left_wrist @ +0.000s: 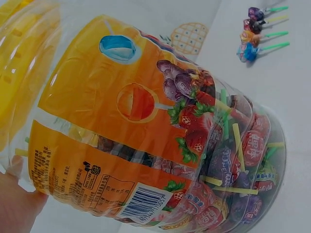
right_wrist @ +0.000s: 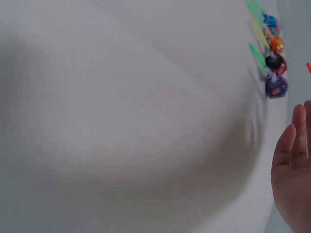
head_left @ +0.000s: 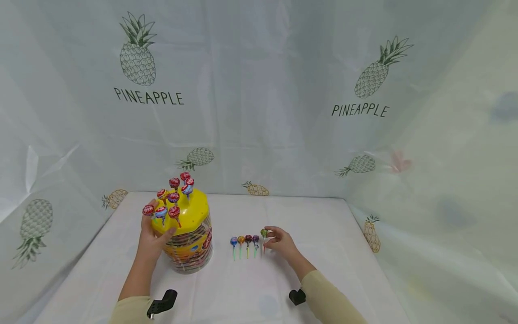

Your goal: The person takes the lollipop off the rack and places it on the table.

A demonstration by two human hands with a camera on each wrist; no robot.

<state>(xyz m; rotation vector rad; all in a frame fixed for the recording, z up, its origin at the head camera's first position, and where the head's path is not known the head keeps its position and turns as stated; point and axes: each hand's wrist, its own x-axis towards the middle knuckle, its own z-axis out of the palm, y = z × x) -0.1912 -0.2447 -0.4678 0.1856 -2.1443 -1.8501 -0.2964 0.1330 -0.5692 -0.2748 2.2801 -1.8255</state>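
Note:
A clear plastic candy jar [head_left: 188, 252] with a yellow lid [head_left: 198, 209] stands upright on the left of the table. My left hand [head_left: 153, 240] grips the jar round its lid, thumb at the front and fingers partly hidden behind. Several wrapped lollipops [head_left: 174, 212] stick up from the lid. In the left wrist view, an orange label [left_wrist: 141, 111] wraps the jar, with more lollipops visible inside. To the right, my right hand [head_left: 283, 244] pinches a green-wrapped lollipop [head_left: 264, 233] with a red stick, at the right end of a row.
Several lollipops [head_left: 248, 239] lie side by side between the jar and my right hand, candy ends away from me. The white-covered table [head_left: 315, 225] ends at a hanging pineapple-print sheet [head_left: 259, 112] behind and at the sides.

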